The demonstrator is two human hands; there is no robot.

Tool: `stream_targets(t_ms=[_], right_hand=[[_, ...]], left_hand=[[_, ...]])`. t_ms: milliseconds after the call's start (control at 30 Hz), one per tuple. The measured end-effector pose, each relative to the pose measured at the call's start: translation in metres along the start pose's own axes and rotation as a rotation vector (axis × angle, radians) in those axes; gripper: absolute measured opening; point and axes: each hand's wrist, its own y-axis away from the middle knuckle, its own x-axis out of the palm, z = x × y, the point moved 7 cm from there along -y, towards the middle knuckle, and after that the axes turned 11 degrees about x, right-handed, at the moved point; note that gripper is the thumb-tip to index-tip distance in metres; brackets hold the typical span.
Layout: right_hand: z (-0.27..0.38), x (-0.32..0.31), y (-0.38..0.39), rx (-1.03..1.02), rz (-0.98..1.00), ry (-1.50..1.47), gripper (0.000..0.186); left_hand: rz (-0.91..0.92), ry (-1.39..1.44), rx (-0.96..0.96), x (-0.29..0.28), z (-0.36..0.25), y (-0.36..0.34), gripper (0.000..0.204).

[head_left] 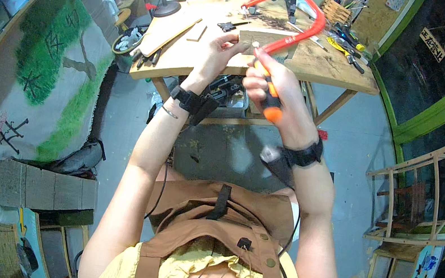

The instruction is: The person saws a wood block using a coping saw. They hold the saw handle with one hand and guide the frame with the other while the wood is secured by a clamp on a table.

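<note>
My right hand (275,84) is closed around the orange and black handle of a fretsaw (317,24). The saw's red U-shaped frame arches forward over the table, and its blade is too thin to make out. My left hand (220,53) rests at the front of a wooden block (273,42), its thumb and fingertips drawn together close to the saw. Whatever those fingers pinch is too small to name. Beside my right thumb shows a small pale round bit (255,44), which I cannot identify.
The wooden workbench (322,73) carries a long wood strip (171,38), a small wood piece (196,32) and, at right, several hand tools (348,51). A lit lamp (165,9) stands back left. Below the bench is a bin (231,97). A wooden rack (425,190) stands at right.
</note>
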Motion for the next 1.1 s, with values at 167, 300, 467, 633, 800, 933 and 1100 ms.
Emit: stream_targets(t_ms=[167, 300, 467, 633, 800, 933, 1100], right_hand=[[-0.01, 0.002, 0.013, 0.018, -0.106, -0.039, 0.024], [-0.018, -0.003, 0.041, 0.063, -0.076, -0.024, 0.026], [0.001, 0.0, -0.007, -0.046, -0.155, 0.004, 0.024], [-0.022, -0.011, 0.035, 0.081, 0.029, -0.071, 0.025], [0.001, 0.006, -0.01, 0.0, -0.01, -0.023, 0.027], [-0.011, -0.006, 0.005, 0.006, -0.032, -0.101, 0.022], [-0.018, -0.008, 0.03, 0.03, -0.047, -0.022, 0.024]], left_hand=[[0.021, -0.015, -0.009, -0.01, 0.018, 0.001, 0.026], [0.075, 0.105, 0.055, 0.004, -0.001, 0.001, 0.025], [0.035, 0.099, 0.1, 0.0, -0.011, 0.004, 0.024], [0.05, 0.121, -0.014, 0.004, -0.01, 0.005, 0.024], [0.054, 0.039, 0.068, 0.0, 0.007, 0.001, 0.026], [-0.003, 0.032, 0.01, -0.004, 0.005, 0.004, 0.025], [0.071, 0.061, 0.033, 0.004, -0.012, 0.004, 0.021]])
